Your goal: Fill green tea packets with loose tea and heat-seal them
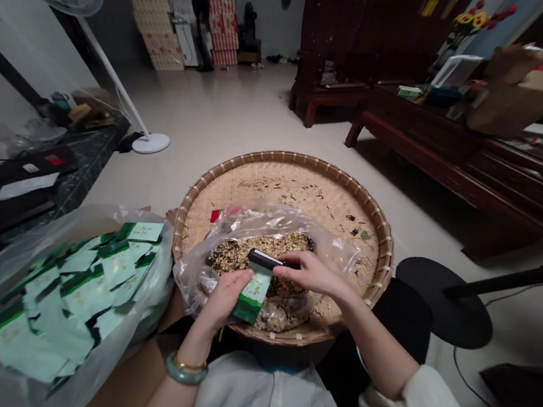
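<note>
My left hand (228, 295) is closed on a small green packet (253, 294) by its left edge, and the packet hangs with its dark green end down. In my right hand (309, 273) is a black stapler-like hand tool (264, 258) with a pale strip along its side. It lies across the packet's upper edge; whether its jaws are pressed together cannot be made out. Beneath both hands, a clear plastic bag (195, 274) lies spread with a loose mix of pale grains and dark dried bits (286, 243). The bag rests in a round woven bamboo tray (276, 170).
At left, a large plastic bag (140, 347) holds several green packets (87, 292). A white standing fan (151, 142) is beyond it. To the right are a black round stand base (440, 298) and a dark wooden table (460, 156). Stacked boxes (157, 29) stand at the back.
</note>
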A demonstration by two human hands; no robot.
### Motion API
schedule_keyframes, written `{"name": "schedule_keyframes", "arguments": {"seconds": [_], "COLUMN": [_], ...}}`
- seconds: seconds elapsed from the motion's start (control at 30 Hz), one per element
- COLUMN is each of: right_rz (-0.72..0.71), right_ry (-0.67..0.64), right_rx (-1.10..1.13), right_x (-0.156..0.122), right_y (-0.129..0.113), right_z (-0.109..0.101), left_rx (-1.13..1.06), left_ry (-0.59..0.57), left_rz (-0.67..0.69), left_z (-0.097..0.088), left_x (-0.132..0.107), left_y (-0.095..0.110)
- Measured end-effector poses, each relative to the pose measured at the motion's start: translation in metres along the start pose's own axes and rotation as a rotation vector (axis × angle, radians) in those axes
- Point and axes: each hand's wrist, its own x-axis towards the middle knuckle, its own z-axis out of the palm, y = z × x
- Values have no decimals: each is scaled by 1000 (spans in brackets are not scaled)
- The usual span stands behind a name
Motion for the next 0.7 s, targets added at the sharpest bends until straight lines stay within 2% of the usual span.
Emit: {"name": "schedule_keyframes", "arguments": {"seconds": [0.07,0.23,0.3,0.4,0.47,0.57,0.63,0.7], "right_rz": [23,-103,-59,92,163,182,163,84], "right_ry": [10,22,6,11,72,218,310,379], "right_rx": [18,-113,-62,54,-6,-290,-441,-467], "right_x": [-1,-2,-1,4,8,14,16,17], "right_y": [1,-4,-3,6,17,33,35,29], "right_z": [-1,2,1,-3,-8,-10,-7,0], "left_rx": [-11,-22,-33,-62,-88,-96,-68,-27], "left_ry": [7,-5,0,31,50,48,42,35], "left_rz": [-8,-10,-16,-20,-26,-37,-22,2], "left_z": [0,4,4,1,-2,-4,-4,-3], "left_x": [-1,-2,-2,-2,-4,-5,-5,-4], "left_y": [1,6,7,8,8,7,6,4]}}
